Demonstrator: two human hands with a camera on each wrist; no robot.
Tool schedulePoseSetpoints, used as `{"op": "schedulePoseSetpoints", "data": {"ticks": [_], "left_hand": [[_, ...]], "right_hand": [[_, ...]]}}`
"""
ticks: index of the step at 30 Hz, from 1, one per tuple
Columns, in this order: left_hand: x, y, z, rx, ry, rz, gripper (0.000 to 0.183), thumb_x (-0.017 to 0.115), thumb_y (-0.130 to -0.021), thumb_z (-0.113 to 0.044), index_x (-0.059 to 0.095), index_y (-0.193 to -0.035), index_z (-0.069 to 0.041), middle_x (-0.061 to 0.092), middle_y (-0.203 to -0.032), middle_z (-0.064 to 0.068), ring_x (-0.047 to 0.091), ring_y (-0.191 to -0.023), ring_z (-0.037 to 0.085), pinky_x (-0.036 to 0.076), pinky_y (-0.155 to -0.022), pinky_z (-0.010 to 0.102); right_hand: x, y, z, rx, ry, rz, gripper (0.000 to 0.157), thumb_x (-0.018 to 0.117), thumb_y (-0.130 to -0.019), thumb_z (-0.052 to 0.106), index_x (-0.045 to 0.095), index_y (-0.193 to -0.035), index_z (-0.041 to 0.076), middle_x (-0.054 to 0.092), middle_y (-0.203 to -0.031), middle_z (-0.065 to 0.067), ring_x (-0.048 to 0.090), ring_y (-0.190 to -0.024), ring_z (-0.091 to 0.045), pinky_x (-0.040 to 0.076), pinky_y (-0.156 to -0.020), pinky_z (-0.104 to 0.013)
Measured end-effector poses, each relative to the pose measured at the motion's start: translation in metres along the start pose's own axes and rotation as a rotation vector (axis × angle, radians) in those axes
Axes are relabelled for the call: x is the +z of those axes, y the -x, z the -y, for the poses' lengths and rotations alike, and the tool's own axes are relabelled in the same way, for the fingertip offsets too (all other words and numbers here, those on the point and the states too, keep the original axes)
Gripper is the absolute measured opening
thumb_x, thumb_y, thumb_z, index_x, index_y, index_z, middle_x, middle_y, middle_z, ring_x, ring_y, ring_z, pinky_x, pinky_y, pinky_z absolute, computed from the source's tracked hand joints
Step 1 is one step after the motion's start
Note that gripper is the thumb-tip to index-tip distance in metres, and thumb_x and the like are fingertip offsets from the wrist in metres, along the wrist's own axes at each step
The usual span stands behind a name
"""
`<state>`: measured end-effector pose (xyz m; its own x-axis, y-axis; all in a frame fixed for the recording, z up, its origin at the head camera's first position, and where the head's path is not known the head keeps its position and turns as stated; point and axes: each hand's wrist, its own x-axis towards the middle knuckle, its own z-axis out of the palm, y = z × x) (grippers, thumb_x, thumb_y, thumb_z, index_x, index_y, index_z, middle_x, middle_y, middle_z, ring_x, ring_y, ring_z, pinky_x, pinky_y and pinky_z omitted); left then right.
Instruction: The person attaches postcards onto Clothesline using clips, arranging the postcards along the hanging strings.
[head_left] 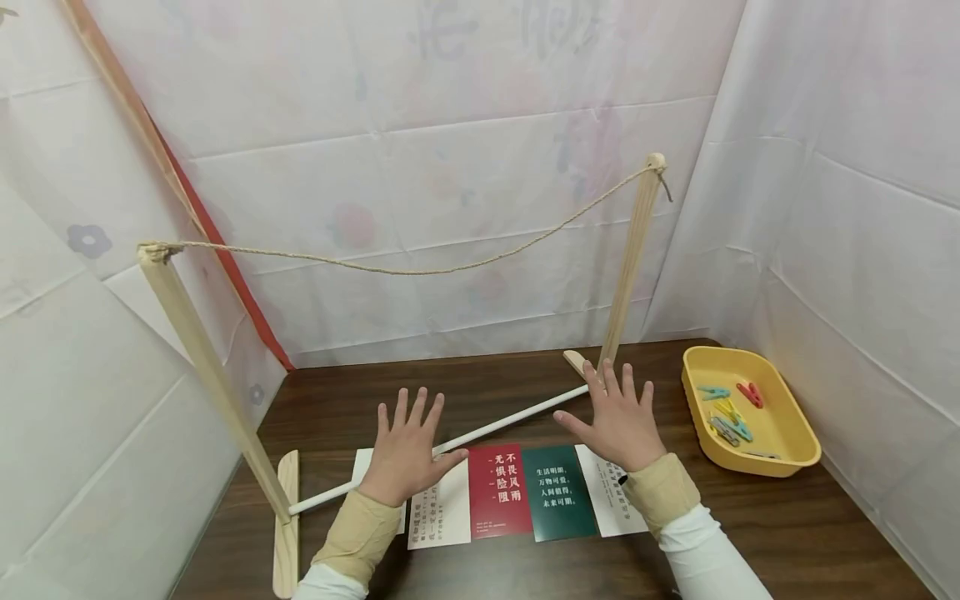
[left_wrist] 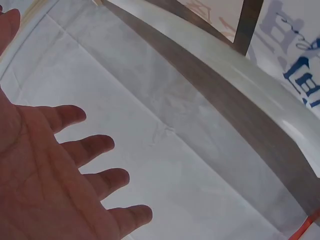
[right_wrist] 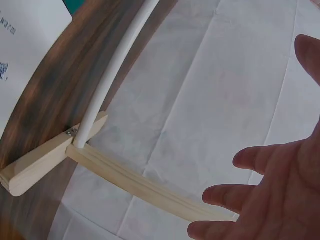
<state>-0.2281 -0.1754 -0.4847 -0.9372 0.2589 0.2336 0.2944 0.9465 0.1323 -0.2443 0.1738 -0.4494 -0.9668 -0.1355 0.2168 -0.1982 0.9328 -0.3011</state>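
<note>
Cards [head_left: 500, 492] lay well in from the counter's [head_left: 495, 392] far edge; left hand [head_left: 408, 458] and right hand [head_left: 621, 425] hovered, fingers [right_wrist: 227, 197] spread; near the far right corner, a yellow tray [head_left: 757, 467] held clothespins [head_left: 727, 408].

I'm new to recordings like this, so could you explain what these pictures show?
There's no machine here: these are a person's left hand and right hand. The widest picture comes from a camera worn on the head; the others come from cameras on each wrist, showing that hand's palm. On the dark table stands a wooden frame with a string tied between its posts and a white rod low down. A row of cards lies near the hands. At right, a yellow tray contains clothespins. Fingers are spread; neither grip holds anything.
</note>
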Motion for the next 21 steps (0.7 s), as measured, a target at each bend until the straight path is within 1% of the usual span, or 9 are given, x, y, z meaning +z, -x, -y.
{"op": "schedulePoseSetpoints", "data": {"ticks": [10, 21], "left_hand": [[-0.007, 0.000, 0.003, 0.007, -0.007, -0.026, 0.096, 0.066, -0.096, -0.071, 0.046, -0.164, -0.007, 0.043, -0.169, 0.026, 0.031, -0.161, 0.054, 0.023, -0.125, 0.078], [-0.014, 0.002, 0.006, 0.017, -0.012, -0.084, 0.095, 0.071, -0.095, -0.067, 0.047, -0.163, -0.005, 0.046, -0.167, 0.027, 0.035, -0.159, 0.054, 0.027, -0.125, 0.076]], "right_hand": [[-0.006, -0.003, -0.004, -0.016, 0.035, -0.012, 0.102, 0.066, -0.097, 0.069, 0.035, -0.169, 0.004, 0.031, -0.172, -0.034, 0.020, -0.160, -0.063, 0.015, -0.122, -0.086], [-0.014, -0.009, -0.008, -0.031, 0.054, -0.026, 0.103, 0.067, -0.097, 0.068, 0.033, -0.169, 0.004, 0.031, -0.171, -0.036, 0.022, -0.159, -0.064, 0.018, -0.122, -0.085]]}}
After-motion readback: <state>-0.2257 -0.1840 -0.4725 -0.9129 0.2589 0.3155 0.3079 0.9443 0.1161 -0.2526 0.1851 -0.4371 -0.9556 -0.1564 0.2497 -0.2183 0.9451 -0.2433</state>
